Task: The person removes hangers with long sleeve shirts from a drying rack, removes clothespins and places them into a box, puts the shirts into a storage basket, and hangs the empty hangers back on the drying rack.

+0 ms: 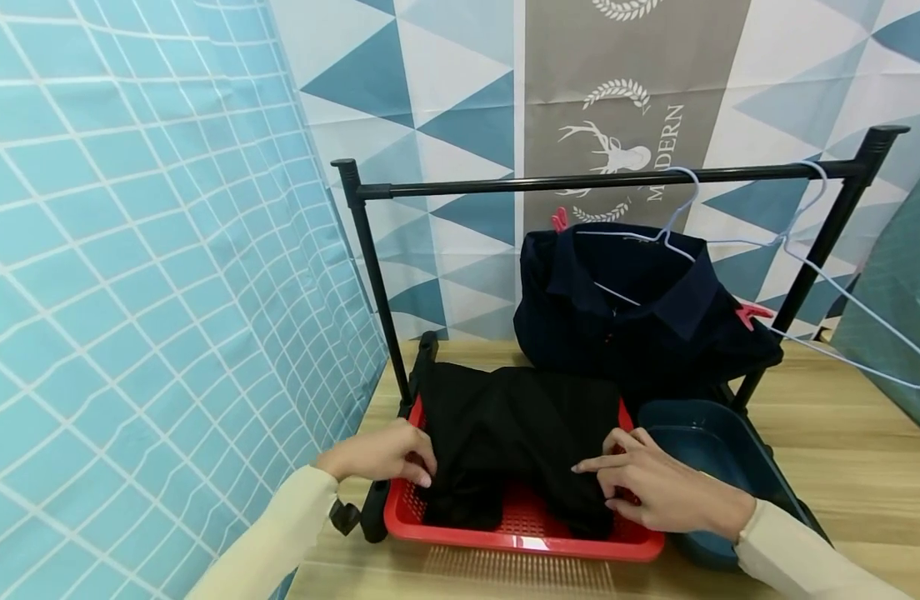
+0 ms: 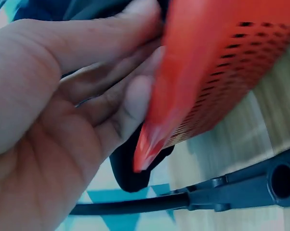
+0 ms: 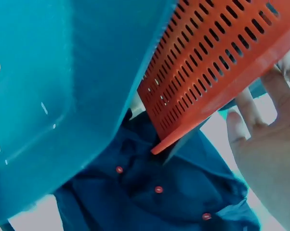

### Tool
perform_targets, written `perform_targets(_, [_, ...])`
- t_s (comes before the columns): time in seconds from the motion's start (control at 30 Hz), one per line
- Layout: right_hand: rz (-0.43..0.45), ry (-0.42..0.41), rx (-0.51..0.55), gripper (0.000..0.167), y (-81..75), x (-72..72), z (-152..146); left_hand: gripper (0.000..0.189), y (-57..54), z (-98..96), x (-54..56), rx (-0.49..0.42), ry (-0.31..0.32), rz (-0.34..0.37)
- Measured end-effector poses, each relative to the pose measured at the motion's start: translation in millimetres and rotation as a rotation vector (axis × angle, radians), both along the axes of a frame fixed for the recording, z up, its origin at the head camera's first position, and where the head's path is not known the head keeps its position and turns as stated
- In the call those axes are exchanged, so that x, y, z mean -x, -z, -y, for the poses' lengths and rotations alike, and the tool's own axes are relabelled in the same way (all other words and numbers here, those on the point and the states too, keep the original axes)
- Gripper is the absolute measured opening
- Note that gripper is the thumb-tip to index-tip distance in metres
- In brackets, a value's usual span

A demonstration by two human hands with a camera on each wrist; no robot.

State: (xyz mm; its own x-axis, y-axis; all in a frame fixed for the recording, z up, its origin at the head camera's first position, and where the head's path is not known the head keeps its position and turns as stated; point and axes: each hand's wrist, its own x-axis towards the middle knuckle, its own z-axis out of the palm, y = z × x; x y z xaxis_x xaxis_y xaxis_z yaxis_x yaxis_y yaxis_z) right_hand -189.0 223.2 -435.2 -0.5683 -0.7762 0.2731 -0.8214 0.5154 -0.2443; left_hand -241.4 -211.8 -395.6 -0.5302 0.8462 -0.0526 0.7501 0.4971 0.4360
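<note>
The black cloth lies in the red basket, covering its far rim. Your left hand, fingers partly bent, is at the cloth's left edge; whether it pinches the cloth cannot be told. Your right hand, fingers loosely spread and gripping nothing, is at the right edge, index finger extended toward the cloth. The blue tub sits just right of the basket. Behind, a navy shirt hangs from the black rack, red pegs on its shoulders.
</note>
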Motion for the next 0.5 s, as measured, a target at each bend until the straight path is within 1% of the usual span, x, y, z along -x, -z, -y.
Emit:
perform_targets(0.07, [0.028,0.009,0.051,0.022,-1.6,4.4,-2.2,0.010,-2.6,4.4,6.3,-0.084,-0.090,0.037])
perform_targets(0.13, [0.034,0.053,0.115,0.014,-5.1,12.0,-5.2,0.015,-5.3,7.5,13.0,-0.165,-0.214,0.052])
perform_targets(0.17, [0.036,0.098,0.146,0.013,-7.5,16.7,-6.5,0.017,-6.7,8.0,16.7,-0.196,-0.281,0.054])
perform_targets(0.23, [0.035,0.213,0.193,0.010,-13.3,27.9,-7.7,0.019,-9.1,6.8,25.1,-0.233,-0.404,0.042])
perform_targets(0.27, [0.037,0.275,0.209,0.008,-16.1,33.8,-7.4,0.021,-9.5,5.4,30.0,-0.249,-0.458,0.053])
perform_targets(0.33, [0.044,0.391,0.227,0.002,-19.8,46.6,-6.2,0.028,-9.4,2.0,40.8,-0.273,-0.559,0.098])
perform_targets(0.4, [0.054,0.490,0.214,0.014,-21.5,58.8,-4.0,0.041,-6.8,-1.6,52.0,-0.290,-0.642,0.151])
perform_targets(0.43, [0.055,0.523,0.204,0.023,-21.2,64.3,-2.9,0.049,-5.1,-3.2,56.7,-0.300,-0.679,0.179])
perform_targets(0.5, [0.054,0.570,0.167,0.038,-18.6,73.7,-1.3,0.060,-1.9,-6.4,64.6,-0.311,-0.729,0.213])
